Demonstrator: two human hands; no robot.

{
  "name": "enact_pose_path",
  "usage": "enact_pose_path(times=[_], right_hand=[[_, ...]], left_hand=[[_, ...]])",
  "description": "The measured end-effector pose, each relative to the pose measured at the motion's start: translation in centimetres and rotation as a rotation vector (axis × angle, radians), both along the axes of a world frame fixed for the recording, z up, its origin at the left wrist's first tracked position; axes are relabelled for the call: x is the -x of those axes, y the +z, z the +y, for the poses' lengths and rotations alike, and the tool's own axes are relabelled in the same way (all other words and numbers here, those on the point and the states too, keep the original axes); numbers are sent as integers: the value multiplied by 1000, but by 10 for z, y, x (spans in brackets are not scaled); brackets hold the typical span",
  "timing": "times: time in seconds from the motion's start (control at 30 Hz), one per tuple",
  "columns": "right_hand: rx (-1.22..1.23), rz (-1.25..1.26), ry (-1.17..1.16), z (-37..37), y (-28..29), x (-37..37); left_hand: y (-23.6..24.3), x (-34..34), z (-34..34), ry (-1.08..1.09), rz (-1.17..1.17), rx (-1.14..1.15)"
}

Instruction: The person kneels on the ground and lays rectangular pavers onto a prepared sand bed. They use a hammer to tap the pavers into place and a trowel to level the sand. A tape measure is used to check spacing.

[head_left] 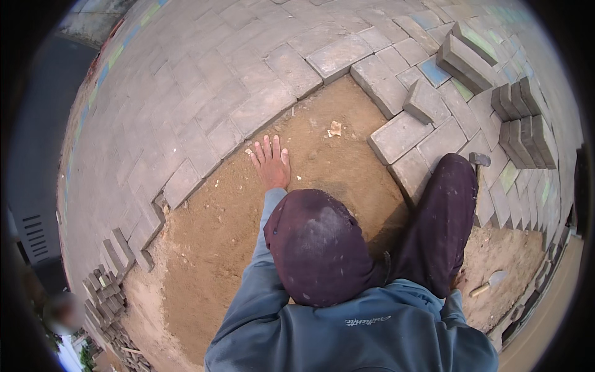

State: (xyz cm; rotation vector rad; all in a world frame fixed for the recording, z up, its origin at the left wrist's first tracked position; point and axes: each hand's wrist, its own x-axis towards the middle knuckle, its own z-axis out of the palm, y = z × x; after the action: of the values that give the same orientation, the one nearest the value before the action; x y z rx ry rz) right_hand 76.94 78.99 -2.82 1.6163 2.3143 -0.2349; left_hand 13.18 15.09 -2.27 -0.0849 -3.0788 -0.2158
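Observation:
My left hand (271, 167) lies palm down with its fingers apart on a bed of brown sand (229, 204). Its fingertips come close to the edge of the laid grey paving blocks (266, 115). Beyond the hand, a pale flat scrap (335, 128) rests on the sand. Only a sliver of my right hand (457, 282) shows beside my bent leg; its fingers are hidden, so I cannot tell whether it holds anything. To its right, a trowel (489, 283) with a light handle lies on the ground. A hammer head (480, 159) shows beyond my right knee.
My dark-trousered knees (319, 248) cover part of the sand. Loose blocks (427, 104) lie on the paving at the right, near stacked pavers (527, 139). More blocks are piled (105, 301) at the lower left. A dark road surface (46, 142) runs along the far left.

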Motion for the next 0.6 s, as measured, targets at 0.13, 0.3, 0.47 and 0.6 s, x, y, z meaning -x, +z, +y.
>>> enact_pose_path(times=[0.13, 0.3, 0.47, 0.6], right_hand=[[23, -171, 67, -49, 13, 31], [108, -29, -35, -37, 36, 43], [188, -187, 15, -28, 56, 48], [-33, 35, 142, -10, 68, 61]], left_hand=[[0, -30, -58, 276, -72, 103], [-11, -159, -148, 523, -135, 199], [26, -282, -182, 892, -354, 220], [29, -328, -178, 992, -322, 202]])
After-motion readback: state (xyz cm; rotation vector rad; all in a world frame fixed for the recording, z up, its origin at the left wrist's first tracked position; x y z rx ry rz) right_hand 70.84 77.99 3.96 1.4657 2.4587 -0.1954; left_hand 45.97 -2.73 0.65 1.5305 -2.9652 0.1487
